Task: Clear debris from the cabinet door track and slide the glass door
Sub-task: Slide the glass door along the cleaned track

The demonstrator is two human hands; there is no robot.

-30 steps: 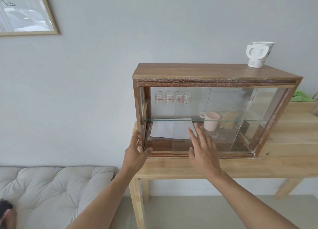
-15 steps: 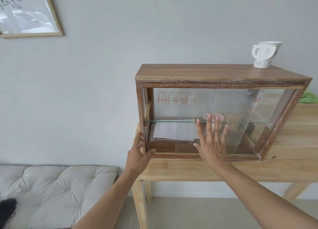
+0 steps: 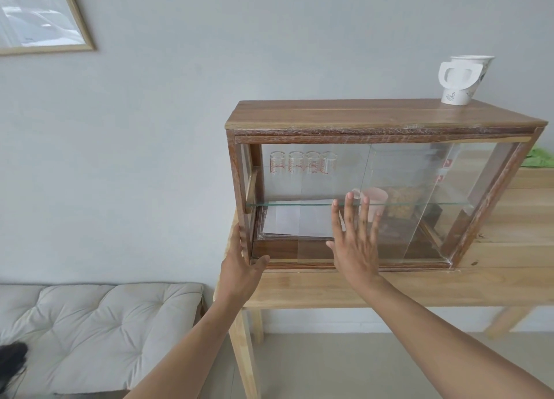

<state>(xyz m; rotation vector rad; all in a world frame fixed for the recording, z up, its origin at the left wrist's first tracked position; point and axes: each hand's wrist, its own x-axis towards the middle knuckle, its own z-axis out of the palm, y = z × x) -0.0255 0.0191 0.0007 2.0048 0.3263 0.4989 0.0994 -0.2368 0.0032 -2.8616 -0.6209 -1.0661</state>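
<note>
Cabinet's left opening (image 3: pixel 278 218) unglazed, passable

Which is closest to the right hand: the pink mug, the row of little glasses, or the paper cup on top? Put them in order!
From the right hand:
1. Pink mug, just behind the fingertips, inside the cabinet.
2. Little glasses, upper left on the glass shelf.
3. Paper cup, top right on the cabinet roof.

home, cushioned bench (image 3: pixel 99 317), framed picture (image 3: pixel 39 18)
</note>
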